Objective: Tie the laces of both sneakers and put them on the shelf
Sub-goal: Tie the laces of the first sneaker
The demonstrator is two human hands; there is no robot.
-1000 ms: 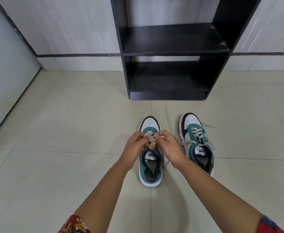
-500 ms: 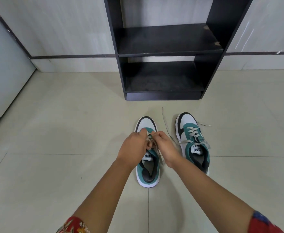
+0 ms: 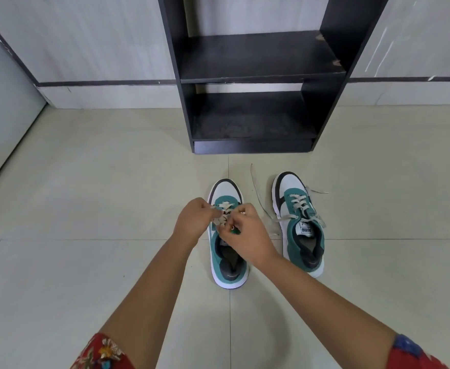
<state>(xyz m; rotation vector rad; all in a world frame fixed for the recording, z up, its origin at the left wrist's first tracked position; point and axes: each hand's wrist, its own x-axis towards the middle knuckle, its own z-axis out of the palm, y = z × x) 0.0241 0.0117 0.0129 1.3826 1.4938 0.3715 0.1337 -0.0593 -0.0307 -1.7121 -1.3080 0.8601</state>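
Sleeves: red patterned short sleeves show at the bottom edge, one on each bare forearm.
Left hand: the left hand sits over the near sneaker's lacing, its grip pinched shut on a strand of the beige flat laces.
Right hand: the right hand is just beside the left, almost touching it, its grip also closed on those laces, fingers curled above the tongue.
Near sneaker: the teal, white and black left-side sneaker stands on the pale beige floor tiles, toe pointing away from the person; whether a knot is formed under the fingers cannot be told.
Second sneaker: the matching teal, white and black right-side sneaker stands just beside it, apart from both hands.
Loose laces: its untied beige laces trail onto the floor on both sides of the shoe.
Shelf: the black wooden open shelf unit stands beyond the sneakers against the wall, well apart from them, with two boards visible.
Wall: a grey panelled wall with a dark stripe runs behind the shelf.
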